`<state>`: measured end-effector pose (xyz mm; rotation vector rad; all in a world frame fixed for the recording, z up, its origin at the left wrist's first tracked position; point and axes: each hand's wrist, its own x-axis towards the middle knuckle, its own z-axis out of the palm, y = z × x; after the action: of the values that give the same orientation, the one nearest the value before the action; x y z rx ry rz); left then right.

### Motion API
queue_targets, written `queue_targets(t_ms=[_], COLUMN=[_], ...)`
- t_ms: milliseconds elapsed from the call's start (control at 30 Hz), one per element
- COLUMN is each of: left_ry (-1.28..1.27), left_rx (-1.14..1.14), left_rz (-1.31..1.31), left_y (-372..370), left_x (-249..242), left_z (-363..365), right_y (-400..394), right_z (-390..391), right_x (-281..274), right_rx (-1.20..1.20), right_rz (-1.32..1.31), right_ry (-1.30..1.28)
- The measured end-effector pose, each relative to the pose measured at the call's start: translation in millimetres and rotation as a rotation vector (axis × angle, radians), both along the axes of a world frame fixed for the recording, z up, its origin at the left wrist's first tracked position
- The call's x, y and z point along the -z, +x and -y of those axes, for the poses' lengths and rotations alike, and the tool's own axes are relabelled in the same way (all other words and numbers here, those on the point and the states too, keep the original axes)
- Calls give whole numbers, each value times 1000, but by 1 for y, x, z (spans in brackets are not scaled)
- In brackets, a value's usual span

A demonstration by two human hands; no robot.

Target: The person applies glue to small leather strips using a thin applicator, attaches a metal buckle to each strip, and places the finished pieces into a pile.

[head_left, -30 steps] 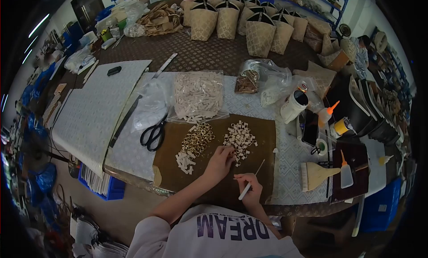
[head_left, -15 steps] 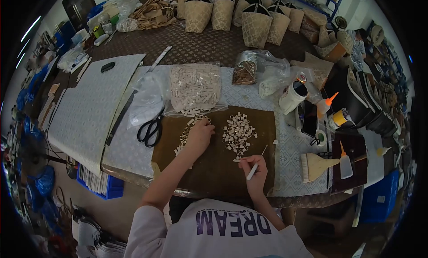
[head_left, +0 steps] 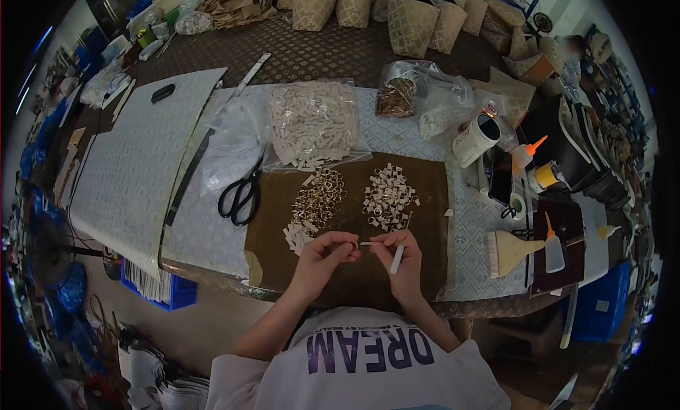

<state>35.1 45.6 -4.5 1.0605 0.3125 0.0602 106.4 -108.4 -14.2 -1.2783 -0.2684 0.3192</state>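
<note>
At lower centre of the frame, the left hand (head_left: 322, 254) pinches a small gold ring (head_left: 352, 245) while the right hand (head_left: 398, 257) grips a white stick (head_left: 398, 257) and a pale strip (head_left: 367, 243). The strip lies horizontally, its tip pointing left at the ring. Fingers hide both pieces' details, and whether they touch.

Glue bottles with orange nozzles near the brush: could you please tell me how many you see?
3: one glue bottle beside the white cup, a yellow one right of it, one right of the brush. Others may be hidden.
</note>
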Motion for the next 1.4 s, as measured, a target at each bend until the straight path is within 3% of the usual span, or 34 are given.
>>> queue_targets(t_ms=[167, 367, 800, 967, 1200, 1400], left_ry=[-59, -315, -243, -238, -34, 56], left_rx=[27, 16, 54, 78, 12, -12], left_rz=[9, -19, -11, 11, 35, -12], left_y=[-4, -7, -9, -11, -11, -10], left_x=[7, 10, 9, 12, 11, 9], left_z=[-1, 2, 3, 1, 1, 4], right_y=[-4, -7, -13, -11, -10, -15], right_z=[-3, -4, -6, -4, 0, -3], right_x=[-9, -4, -6, -7, -12, -6], right_rx=[-58, -48, -104, -141, -212, -152], right_rz=[-83, -15, -193, -152, 31, 103], right_ry=[6, -7, 121, 66, -28, -106])
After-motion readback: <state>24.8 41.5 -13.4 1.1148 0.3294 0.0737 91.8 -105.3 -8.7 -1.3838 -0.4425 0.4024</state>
